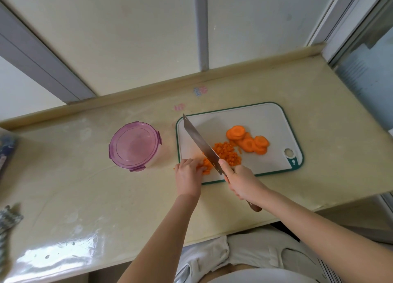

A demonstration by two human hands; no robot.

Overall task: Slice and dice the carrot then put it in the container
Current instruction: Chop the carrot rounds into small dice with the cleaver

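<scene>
A white cutting board [265,121] with a green rim lies on the counter. Round carrot slices [247,141] are piled on its right half. A heap of diced carrot [227,155] lies in the middle. My right hand [242,181] grips the brown handle of a cleaver [200,143], whose blade slants across the board's left part. My left hand [188,175] holds carrot strips [206,168] with curled fingertips at the board's near left corner, just left of the blade. A round container with a purple lid [134,146] stands left of the board.
The cream counter [85,197] ends at a near edge by my body and meets a wall at the back. A patterned cloth [8,221] and a dark packet [6,148] sit at the far left. A window frame rises at the right.
</scene>
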